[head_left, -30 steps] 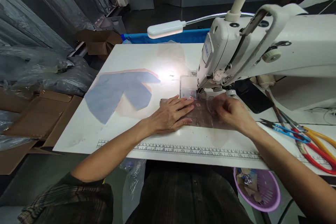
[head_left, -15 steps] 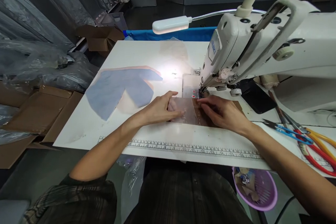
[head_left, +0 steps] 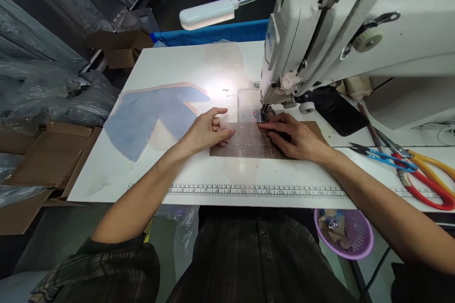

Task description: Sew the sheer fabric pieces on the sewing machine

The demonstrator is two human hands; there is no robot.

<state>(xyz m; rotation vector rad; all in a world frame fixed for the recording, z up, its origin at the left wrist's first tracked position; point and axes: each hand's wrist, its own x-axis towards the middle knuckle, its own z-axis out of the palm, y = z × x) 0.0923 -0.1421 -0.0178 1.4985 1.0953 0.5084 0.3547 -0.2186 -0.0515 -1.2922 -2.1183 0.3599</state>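
Note:
A thin translucent sheet (head_left: 245, 144) overlaps a brown flat piece (head_left: 314, 129) just in front of the sewing machine's presser foot (head_left: 265, 112). Over the left part of the translucent sheet is my left hand (head_left: 204, 132), index finger and thumb apart, the other fingers curled near the surface. My right hand (head_left: 293, 137) is on the brown piece, its fingers closed at the overlap edge close to the foot; what lies beneath the palm is hidden. Blue cut fabric pieces (head_left: 149, 106) with a pale pink layer under them lie to the left.
The sewing machine (head_left: 295, 33) fills the right side, with a lamp (head_left: 208, 13) beside it. A black phone (head_left: 339, 111), blue thread snips (head_left: 386, 157) and red-handled scissors (head_left: 426, 189) lie right. A printed ruler (head_left: 249, 191) follows the front edge; a purple basket (head_left: 360, 241) stands below.
My left hand has slid left and its lower fingers have curled, baring more of the translucent sheet. My right hand stays by the presser foot. The camera view has shifted.

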